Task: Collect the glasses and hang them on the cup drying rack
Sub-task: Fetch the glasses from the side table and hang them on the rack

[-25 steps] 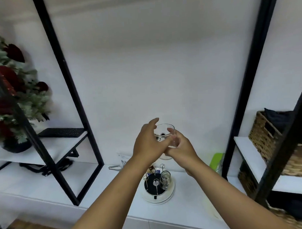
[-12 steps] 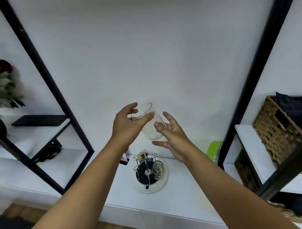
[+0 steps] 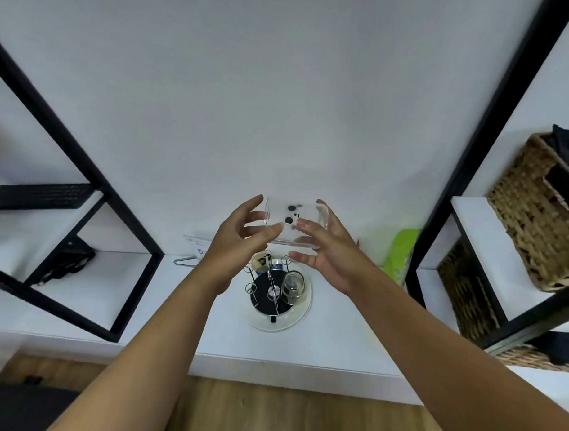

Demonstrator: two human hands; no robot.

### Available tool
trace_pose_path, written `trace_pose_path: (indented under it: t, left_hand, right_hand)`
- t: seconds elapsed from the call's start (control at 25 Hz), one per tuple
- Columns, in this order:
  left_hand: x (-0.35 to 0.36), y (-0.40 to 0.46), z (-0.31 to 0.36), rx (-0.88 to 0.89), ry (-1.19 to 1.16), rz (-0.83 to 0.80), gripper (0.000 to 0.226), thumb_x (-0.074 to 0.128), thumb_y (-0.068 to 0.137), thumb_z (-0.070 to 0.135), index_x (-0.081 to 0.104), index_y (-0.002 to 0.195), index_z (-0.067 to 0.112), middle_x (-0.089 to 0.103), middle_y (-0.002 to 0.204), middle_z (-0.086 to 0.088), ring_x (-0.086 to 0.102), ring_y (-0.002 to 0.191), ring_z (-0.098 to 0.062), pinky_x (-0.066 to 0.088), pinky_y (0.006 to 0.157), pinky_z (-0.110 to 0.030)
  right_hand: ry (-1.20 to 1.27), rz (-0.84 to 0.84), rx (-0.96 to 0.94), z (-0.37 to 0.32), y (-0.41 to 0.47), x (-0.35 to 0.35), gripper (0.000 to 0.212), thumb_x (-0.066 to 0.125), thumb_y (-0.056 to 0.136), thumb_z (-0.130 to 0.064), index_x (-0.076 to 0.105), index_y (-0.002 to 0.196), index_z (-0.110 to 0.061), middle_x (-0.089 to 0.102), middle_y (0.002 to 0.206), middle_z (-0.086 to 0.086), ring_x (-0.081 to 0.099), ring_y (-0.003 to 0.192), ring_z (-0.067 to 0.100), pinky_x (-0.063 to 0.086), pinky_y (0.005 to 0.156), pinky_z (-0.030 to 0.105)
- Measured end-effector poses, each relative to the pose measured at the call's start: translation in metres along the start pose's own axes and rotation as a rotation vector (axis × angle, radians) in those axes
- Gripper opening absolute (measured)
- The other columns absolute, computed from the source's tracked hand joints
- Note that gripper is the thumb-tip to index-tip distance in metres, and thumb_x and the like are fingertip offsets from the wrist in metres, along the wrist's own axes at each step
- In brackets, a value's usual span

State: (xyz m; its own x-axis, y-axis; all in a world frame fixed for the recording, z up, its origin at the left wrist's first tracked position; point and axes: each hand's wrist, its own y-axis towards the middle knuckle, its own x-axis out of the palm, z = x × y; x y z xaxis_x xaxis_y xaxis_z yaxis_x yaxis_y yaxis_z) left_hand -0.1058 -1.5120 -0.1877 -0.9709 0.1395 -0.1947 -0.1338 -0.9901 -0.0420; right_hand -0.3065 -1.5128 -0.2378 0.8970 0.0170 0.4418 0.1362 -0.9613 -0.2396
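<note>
The glass (image 3: 294, 224), clasped sideways between the spread fingers of both hands (image 3: 242, 239) (image 3: 326, 246), should be turned mouth-down and lowered onto a free prong of the rack (image 3: 273, 290).

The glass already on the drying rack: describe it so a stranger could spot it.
On the white counter stands a round cup drying rack of wire pegs. The hung glass sits upside down on its right side, the only peg filled.

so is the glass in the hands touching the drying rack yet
Apart. The head view shows the clear glass held sideways between the left hand and right hand, with visible space above the cup drying rack.
</note>
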Motion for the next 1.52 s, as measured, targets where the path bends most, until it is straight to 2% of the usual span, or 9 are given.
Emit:
trace_pose_path:
  t: [0.16, 0.28, 0.4, 0.52, 0.6, 0.72, 1.04, 1.28, 1.52]
  left_hand:
    - [-0.026, 0.013, -0.031, -0.060, 0.000, -0.119, 0.077, 0.074, 0.078, 0.063, 0.051, 0.148, 0.043, 0.064, 0.136, 0.009, 0.068, 0.119, -0.006, 0.057, 0.098, -0.034]
    - [-0.044, 0.023, -0.059, -0.058, 0.006, -0.138, 0.063, 0.068, 0.088, 0.056, 0.053, 0.147, 0.042, 0.065, 0.134, 0.014, 0.067, 0.117, -0.001, 0.055, 0.094, -0.026]
    - [-0.054, 0.030, -0.101, -0.027, 0.116, -0.122, 0.057, 0.077, 0.092, 0.043, 0.053, 0.144, 0.046, 0.064, 0.132, 0.020, 0.065, 0.113, 0.005, 0.051, 0.082, -0.011]
    - [-0.062, 0.041, -0.152, 0.018, 0.204, -0.164, 0.062, 0.082, 0.089, 0.037, 0.052, 0.143, 0.046, 0.064, 0.130, 0.024, 0.062, 0.115, 0.006, 0.050, 0.093, -0.016]
    - [-0.061, 0.043, -0.181, 0.025, 0.232, -0.185, 0.063, 0.083, 0.088, 0.036, 0.053, 0.144, 0.043, 0.064, 0.131, 0.024, 0.060, 0.118, 0.006, 0.050, 0.096, -0.020]
    - [-0.057, 0.046, -0.221, -0.006, 0.242, -0.193, 0.061, 0.081, 0.090, 0.029, 0.055, 0.144, 0.037, 0.063, 0.135, 0.022, 0.059, 0.119, 0.008, 0.052, 0.100, -0.025]
    - [-0.036, 0.039, -0.299, -0.079, 0.310, -0.204, 0.069, 0.080, 0.089, 0.019, 0.051, 0.150, 0.030, 0.057, 0.145, 0.009, 0.056, 0.130, -0.011, 0.049, 0.108, -0.041]
    - [-0.026, 0.042, -0.335, -0.112, 0.395, -0.198, 0.086, 0.082, 0.087, 0.023, 0.036, 0.159, 0.037, 0.048, 0.155, 0.012, 0.044, 0.145, -0.011, 0.045, 0.114, -0.043]
    - [-0.012, 0.047, -0.356, -0.163, 0.305, -0.189, 0.089, 0.080, 0.086, 0.015, 0.033, 0.160, 0.035, 0.049, 0.155, 0.013, 0.047, 0.140, -0.006, 0.048, 0.112, -0.038]
  right_hand:
    - [-0.104, 0.059, -0.021, 0.024, 0.014, 0.001, 0.122, 0.098, 0.064, -0.026, 0.028, 0.163, -0.042, 0.068, 0.121, 0.007, 0.077, 0.104, 0.014, 0.061, 0.094, 0.052]
    - [-0.197, 0.147, -0.020, 0.048, 0.019, 0.004, 0.129, 0.102, 0.056, -0.028, 0.029, 0.159, -0.051, 0.061, 0.136, 0.016, 0.076, 0.110, 0.021, 0.063, 0.091, 0.047]
    - [-0.256, 0.223, -0.034, 0.077, 0.025, 0.008, 0.121, 0.101, 0.054, -0.029, 0.035, 0.151, -0.056, 0.058, 0.142, 0.013, 0.073, 0.115, 0.021, 0.063, 0.085, 0.038]
    - [-0.459, 0.342, -0.081, 0.110, 0.035, 0.009, 0.110, 0.099, 0.059, -0.034, 0.037, 0.148, -0.058, 0.056, 0.145, 0.005, 0.064, 0.126, 0.023, 0.058, 0.097, 0.037]
    - [-0.619, 0.415, -0.103, 0.130, 0.037, 0.008, 0.107, 0.099, 0.066, -0.028, 0.040, 0.150, -0.054, 0.057, 0.132, -0.005, 0.063, 0.121, 0.013, 0.055, 0.095, 0.032]
    - [-0.791, 0.479, -0.114, 0.163, 0.046, 0.007, 0.103, 0.098, 0.071, -0.018, 0.042, 0.155, -0.038, 0.051, 0.125, -0.006, 0.057, 0.114, 0.004, 0.055, 0.100, 0.041]
    - [-1.089, 0.366, -0.127, 0.228, 0.079, -0.008, 0.103, 0.094, 0.074, -0.014, 0.039, 0.161, -0.027, 0.046, 0.136, 0.000, 0.055, 0.123, 0.014, 0.057, 0.098, 0.046]
    - [-1.335, 0.257, -0.099, 0.260, 0.109, -0.015, 0.104, 0.089, 0.077, -0.025, 0.032, 0.164, -0.033, 0.044, 0.147, -0.002, 0.051, 0.130, 0.018, 0.056, 0.088, 0.040]
    - [-1.552, 0.254, -0.184, 0.282, 0.124, -0.027, 0.107, 0.093, 0.072, -0.032, 0.038, 0.163, -0.015, 0.059, 0.139, 0.013, 0.048, 0.135, 0.034, 0.042, 0.110, 0.050]
